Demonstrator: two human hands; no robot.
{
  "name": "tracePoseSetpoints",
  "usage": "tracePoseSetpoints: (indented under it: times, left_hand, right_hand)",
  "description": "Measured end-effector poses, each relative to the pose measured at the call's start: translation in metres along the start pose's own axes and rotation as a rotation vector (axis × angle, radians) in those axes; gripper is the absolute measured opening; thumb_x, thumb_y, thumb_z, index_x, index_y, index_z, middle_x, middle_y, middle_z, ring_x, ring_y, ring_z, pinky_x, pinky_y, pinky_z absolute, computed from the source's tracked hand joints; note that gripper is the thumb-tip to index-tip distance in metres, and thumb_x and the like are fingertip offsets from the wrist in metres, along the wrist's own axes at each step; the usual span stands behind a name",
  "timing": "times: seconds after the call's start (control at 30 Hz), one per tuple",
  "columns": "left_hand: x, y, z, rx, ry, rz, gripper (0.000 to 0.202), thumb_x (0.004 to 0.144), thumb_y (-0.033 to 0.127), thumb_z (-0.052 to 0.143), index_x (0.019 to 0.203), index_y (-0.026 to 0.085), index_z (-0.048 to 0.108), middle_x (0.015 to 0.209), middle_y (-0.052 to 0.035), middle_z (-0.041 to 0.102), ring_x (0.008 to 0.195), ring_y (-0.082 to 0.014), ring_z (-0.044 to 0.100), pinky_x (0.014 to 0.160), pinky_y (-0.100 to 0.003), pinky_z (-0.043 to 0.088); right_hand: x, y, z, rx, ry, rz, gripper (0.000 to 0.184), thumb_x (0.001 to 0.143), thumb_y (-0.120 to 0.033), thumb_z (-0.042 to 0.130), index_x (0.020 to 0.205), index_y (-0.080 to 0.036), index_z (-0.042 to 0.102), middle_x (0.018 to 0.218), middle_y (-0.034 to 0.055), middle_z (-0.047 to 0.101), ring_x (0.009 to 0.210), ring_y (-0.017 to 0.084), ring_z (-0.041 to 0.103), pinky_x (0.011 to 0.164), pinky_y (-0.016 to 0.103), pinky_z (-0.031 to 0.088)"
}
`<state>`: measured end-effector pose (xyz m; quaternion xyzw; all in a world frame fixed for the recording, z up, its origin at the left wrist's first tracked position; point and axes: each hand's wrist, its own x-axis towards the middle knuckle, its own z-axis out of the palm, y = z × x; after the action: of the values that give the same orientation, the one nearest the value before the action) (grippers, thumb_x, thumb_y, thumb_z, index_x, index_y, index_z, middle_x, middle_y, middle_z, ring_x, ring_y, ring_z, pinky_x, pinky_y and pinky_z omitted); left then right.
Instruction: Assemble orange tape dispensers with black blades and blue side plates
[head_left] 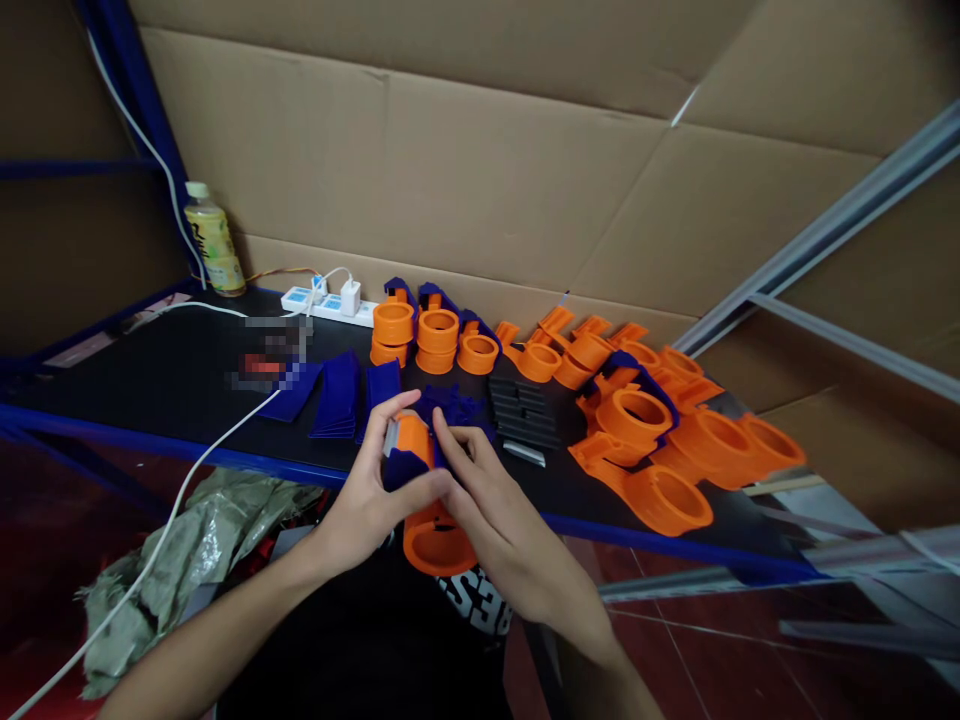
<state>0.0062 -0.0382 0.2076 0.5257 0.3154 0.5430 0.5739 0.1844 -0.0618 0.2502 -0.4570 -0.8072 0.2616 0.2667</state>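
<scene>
An orange and blue plastic tape dispenser (439, 550) is held between both hands in front of my body, its round ring hanging lowest. My left hand (367, 500) is closed around its upper end, with a grey edge showing near the fingers. From the other side my right hand (491, 505) grips it, thumb and fingers against the blue part. The fingers hide much of its middle. Just beyond the hands lie flat blue plastic pieces (339, 395), a heap of small blue parts (454, 405) and black strips (523, 412). One silvery strip (524, 454) lies in front of the black ones.
More orange dispensers (667, 500) crowd the right side of the black table (180, 400), and several with blue parts (437, 330) stand at the back. A power strip (330, 305), a bottle (214, 245) and a white cable (187, 480) are on the left. Cardboard walls the back.
</scene>
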Motion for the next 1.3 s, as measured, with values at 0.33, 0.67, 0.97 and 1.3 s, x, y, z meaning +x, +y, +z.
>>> tracePoseSetpoints:
  times: [0.33, 0.67, 0.97, 1.3]
  left_hand:
    - [-0.016, 0.021, 0.001, 0.06, 0.01, 0.22, 0.091, 0.058, 0.034, 0.096, 0.14, 0.031, 0.057, 0.127, -0.0075, 0.064, 0.107, -0.028, 0.065, 0.091, -0.035, 0.055]
    - [-0.013, 0.018, -0.002, -0.017, -0.127, 0.295, 0.078, 0.05, 0.032, 0.099, 0.122, 0.029, 0.067, 0.117, -0.0074, 0.064, 0.104, -0.0303, 0.065, 0.106, -0.048, 0.047]
    - [-0.01, 0.018, -0.007, -0.024, -0.217, 0.37, 0.079, 0.049, 0.027, 0.099, 0.122, 0.031, 0.068, 0.113, -0.0056, 0.066, 0.115, -0.031, 0.062, 0.123, -0.056, 0.028]
    - [-0.01, 0.014, 0.006, -0.147, 0.134, 0.188, 0.065, 0.072, 0.026, 0.088, 0.129, 0.027, 0.059, 0.13, -0.0097, 0.067, 0.125, -0.0323, 0.062, 0.109, -0.046, 0.047]
  right_hand:
    - [0.01, 0.014, -0.006, 0.494, 0.189, -0.092, 0.052, 0.079, -0.051, 0.081, 0.126, -0.031, 0.071, 0.104, 0.0029, 0.06, 0.098, 0.02, 0.059, 0.09, 0.034, 0.048]
    - [0.006, 0.006, 0.002, 0.718, 0.264, 0.066, 0.04, 0.066, -0.048, 0.09, 0.093, -0.023, 0.074, 0.079, -0.0004, 0.054, 0.075, 0.015, 0.053, 0.069, 0.026, 0.047]
    - [0.003, 0.002, 0.002, 0.778, 0.244, 0.079, 0.037, 0.07, -0.042, 0.089, 0.079, -0.021, 0.06, 0.078, -0.0025, 0.052, 0.073, 0.013, 0.05, 0.067, 0.023, 0.046]
    - [-0.006, -0.006, 0.005, -0.011, 0.427, -0.072, 0.036, 0.096, -0.039, 0.062, 0.13, -0.031, 0.065, 0.125, 0.0095, 0.058, 0.116, 0.026, 0.057, 0.102, 0.046, 0.05]
